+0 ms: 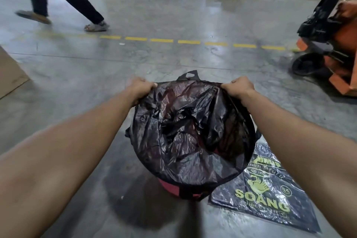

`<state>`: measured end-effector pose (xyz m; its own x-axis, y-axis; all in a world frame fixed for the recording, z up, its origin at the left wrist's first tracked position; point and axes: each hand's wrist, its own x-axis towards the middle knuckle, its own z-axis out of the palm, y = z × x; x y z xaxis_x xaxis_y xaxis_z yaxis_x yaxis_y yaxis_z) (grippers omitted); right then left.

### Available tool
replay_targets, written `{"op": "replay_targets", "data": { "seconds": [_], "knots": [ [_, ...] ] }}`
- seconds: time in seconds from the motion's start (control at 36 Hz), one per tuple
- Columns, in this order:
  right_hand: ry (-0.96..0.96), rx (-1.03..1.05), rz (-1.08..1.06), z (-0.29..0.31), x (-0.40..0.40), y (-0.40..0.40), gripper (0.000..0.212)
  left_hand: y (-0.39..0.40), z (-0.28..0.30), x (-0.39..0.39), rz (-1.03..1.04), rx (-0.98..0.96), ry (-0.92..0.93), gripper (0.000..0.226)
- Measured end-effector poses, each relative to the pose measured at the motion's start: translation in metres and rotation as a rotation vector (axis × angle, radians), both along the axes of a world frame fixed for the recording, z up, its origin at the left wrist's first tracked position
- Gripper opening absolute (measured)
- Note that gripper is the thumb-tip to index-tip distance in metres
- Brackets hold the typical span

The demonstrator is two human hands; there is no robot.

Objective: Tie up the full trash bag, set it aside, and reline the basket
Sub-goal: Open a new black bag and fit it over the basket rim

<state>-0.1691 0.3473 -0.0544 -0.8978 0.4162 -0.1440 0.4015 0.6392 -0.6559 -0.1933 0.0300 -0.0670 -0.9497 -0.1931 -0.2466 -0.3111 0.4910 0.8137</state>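
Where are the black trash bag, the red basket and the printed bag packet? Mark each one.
black trash bag [189, 131]: head view, crumpled middle of the plastic.
red basket [170, 186]: head view, side wall below the bag.
printed bag packet [266, 195]: head view, its yellow lettering.

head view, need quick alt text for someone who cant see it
Both hands, left hand and right hand, grip the far rim of a black trash bag lining a red basket on a concrete warehouse floor. A printed packet lies beside it.
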Motion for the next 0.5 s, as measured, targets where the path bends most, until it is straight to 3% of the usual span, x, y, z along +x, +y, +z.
{"op": "replay_targets", "data": {
  "seconds": [0.08, 0.19, 0.25, 0.33, 0.42, 0.5],
  "knots": [
    [-0.116, -0.21, -0.043, -0.002, 0.001, 0.001, 0.033, 0.001, -0.01, 0.005, -0.06, 0.094, -0.205, 0.044],
    [-0.361, -0.296, 0.132, -0.016, 0.009, 0.017, 0.022, -0.011, -0.029, 0.013, -0.03, 0.15, -0.175, 0.038],
    [-0.389, -0.373, 0.212, -0.018, 0.021, 0.027, 0.032, -0.021, -0.034, 0.03, -0.001, 0.248, -0.094, 0.041],
    [-0.407, -0.611, 0.228, -0.03, 0.04, 0.044, 0.042, -0.041, -0.045, 0.052, -0.049, 0.581, -0.281, 0.046],
    [-0.362, -0.779, 0.179, -0.046, 0.061, 0.071, 0.08, -0.053, -0.047, 0.074, -0.097, 0.661, -0.346, 0.058],
    [-0.349, -0.729, 0.188, -0.048, 0.088, 0.081, 0.064, -0.053, -0.05, 0.102, -0.06, 0.68, -0.36, 0.054]
  ]
}}
